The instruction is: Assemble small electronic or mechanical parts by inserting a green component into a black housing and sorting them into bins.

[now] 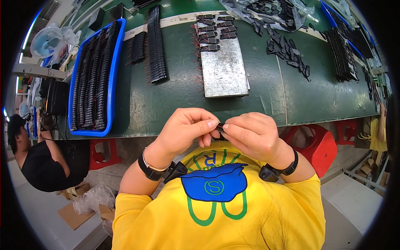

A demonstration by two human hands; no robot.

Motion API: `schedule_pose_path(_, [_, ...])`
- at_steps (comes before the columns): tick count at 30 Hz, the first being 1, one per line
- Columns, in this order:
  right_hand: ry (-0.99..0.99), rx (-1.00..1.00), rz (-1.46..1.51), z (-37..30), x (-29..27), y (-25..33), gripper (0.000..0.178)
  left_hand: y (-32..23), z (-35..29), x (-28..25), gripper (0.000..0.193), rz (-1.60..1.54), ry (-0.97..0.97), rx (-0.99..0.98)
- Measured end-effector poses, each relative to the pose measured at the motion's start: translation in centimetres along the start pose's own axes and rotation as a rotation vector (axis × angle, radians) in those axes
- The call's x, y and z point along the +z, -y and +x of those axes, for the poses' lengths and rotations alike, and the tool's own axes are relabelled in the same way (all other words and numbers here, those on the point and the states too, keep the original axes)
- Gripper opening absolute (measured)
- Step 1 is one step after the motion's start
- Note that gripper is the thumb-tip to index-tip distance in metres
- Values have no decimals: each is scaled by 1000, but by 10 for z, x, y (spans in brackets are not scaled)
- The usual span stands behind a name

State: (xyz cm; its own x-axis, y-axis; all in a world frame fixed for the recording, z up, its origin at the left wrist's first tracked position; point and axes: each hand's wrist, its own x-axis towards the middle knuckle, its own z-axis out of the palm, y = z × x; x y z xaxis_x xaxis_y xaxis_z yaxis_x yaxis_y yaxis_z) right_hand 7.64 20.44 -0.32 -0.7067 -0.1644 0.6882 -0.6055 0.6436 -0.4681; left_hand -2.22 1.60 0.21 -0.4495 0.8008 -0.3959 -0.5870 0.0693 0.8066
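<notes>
Close to my chest, just off the near table edge, both hands meet on a small black part (220, 126). My left hand (189, 126) pinches one side of it between thumb and forefinger. From the other side my right hand (255, 132) grips it with its fingertips. Most of the part is hidden by the fingers. Beyond the hands lies a silvery metal plate (225, 68) with several small black modules (209, 41) in two columns at its far end. Thin red wires stick out from their left side.
At left, a blue tray (121, 46) holds rows of black modules; more rows (154, 46) lie beside it. Loose black pieces (287, 52) and a plastic bag (306, 12) are at far right. Red stools (314, 146) stand below the table. Another person (54, 160) sits at left.
</notes>
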Motion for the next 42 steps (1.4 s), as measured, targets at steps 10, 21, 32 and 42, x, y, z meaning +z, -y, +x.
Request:
schedule_pose_path(10, [-96,324,-186,13,-59,-39,21,5,-4,-13,14,24,-27,41])
schedule_pose_path(21, [357,701,-667,42,-95,-142,22,12,-4,-16,12,-7,-19,123])
schedule_pose_path(32, [215,753,-311,14,-88,-102,25,13,-4,-16,12,16,-7,118])
schedule_pose_path(42, [427,743,-540,44,-66,-125,25,11,-3,-16,14,14,-23,112])
